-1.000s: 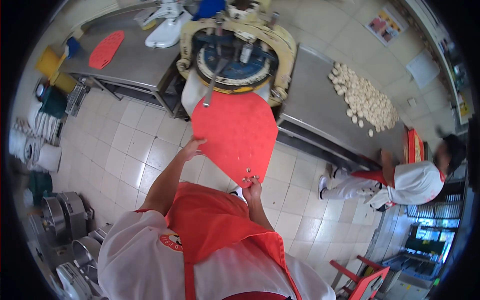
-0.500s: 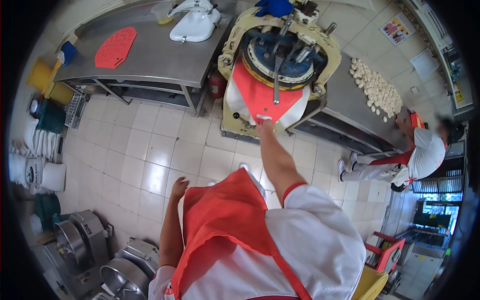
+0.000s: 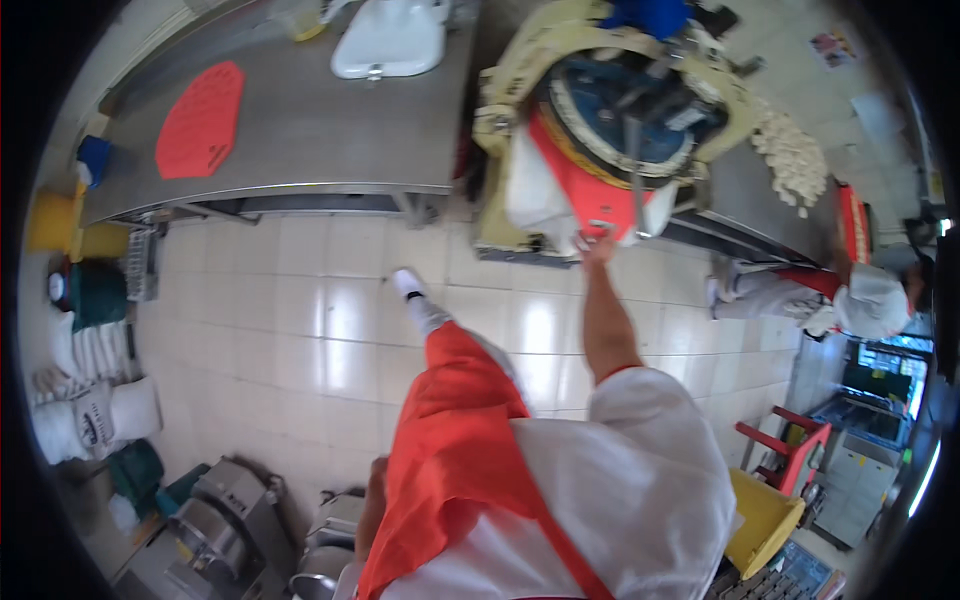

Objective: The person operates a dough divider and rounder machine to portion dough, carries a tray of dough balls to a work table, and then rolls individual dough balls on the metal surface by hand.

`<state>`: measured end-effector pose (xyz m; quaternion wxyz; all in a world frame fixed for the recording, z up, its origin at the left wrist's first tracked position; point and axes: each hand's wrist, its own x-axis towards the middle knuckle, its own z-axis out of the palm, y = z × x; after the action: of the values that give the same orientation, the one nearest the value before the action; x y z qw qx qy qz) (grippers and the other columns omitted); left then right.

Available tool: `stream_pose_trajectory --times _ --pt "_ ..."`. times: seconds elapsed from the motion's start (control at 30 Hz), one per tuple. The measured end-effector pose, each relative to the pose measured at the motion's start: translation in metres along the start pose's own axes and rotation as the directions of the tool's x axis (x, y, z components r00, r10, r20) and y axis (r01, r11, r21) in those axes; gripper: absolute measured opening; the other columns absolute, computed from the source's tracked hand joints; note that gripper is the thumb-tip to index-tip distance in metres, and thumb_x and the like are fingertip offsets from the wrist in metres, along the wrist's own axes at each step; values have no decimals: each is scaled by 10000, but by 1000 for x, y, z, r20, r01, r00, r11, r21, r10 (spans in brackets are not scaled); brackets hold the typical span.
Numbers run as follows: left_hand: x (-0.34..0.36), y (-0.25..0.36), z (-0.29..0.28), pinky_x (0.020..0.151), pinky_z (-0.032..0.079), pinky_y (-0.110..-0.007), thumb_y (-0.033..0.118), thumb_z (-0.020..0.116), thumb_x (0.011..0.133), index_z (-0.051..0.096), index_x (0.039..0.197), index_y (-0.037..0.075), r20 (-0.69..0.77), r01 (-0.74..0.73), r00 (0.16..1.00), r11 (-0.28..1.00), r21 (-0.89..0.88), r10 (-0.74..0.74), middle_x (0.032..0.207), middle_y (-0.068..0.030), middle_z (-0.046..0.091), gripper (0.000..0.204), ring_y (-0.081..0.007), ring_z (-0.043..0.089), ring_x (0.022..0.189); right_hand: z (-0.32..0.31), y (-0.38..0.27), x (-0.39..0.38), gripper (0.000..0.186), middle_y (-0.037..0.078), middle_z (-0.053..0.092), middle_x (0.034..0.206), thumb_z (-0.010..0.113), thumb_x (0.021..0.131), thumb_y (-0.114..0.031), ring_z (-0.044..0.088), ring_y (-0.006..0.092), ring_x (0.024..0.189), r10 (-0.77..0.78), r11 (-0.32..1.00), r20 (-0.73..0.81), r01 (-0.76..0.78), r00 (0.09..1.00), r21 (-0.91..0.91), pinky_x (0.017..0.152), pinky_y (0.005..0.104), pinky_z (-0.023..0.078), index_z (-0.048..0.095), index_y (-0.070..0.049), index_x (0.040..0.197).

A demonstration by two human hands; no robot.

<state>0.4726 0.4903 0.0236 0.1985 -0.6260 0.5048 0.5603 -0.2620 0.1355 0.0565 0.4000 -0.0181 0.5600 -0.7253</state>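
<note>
My right arm reaches forward, and my right hand (image 3: pixel 596 245) is at the narrow front end of a red board (image 3: pixel 608 207). The fingers look closed on its edge, slightly blurred. The board lies under the round blue head (image 3: pixel 625 115) of a cream-coloured press machine (image 3: pixel 497 112), on a white base (image 3: pixel 530 195). A metal lever (image 3: pixel 634 165) hangs down over the board. My left hand (image 3: pixel 378 468) is low beside my red apron (image 3: pixel 440 430); the apron covers most of it and its fingers are hidden.
A second red board (image 3: pixel 203 120) lies on the steel table (image 3: pixel 330 130) at left, near a white scale (image 3: pixel 388 40). At right, dough pieces (image 3: pixel 790 150) cover part of another counter, where a co-worker (image 3: pixel 870 300) stands. Mixers (image 3: pixel 225 520) and a yellow bin (image 3: pixel 762 525) stand behind me.
My view has shifted left, so the machine sits further right in it. One foot has stepped out to the left. My left hand has dropped back beside the apron; my right stays at the board.
</note>
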Motion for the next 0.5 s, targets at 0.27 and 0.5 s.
stream_pose_trajectory --times 0.27,0.5 --pt "50 199 -344 676 538 -327 274 610 921 542 1312 17 -572 -545 802 599 -587 169 1011 -76 690 474 -175 670 877 53 114 -82 335 10 554 676 531 931 -452 522 152 530 436 665 105 -241 894 -707 428 341 438 625 -131 904" --pt "23 197 -474 858 524 -336 255 604 948 538 1338 32 -617 -491 786 585 -645 -20 1075 -106 706 453 -189 667 1003 533 242 -314 242 151 681 1032 684 878 -236 648 317 989 278 401 908 821 314 -407 860 403 517 671 -58 1042"
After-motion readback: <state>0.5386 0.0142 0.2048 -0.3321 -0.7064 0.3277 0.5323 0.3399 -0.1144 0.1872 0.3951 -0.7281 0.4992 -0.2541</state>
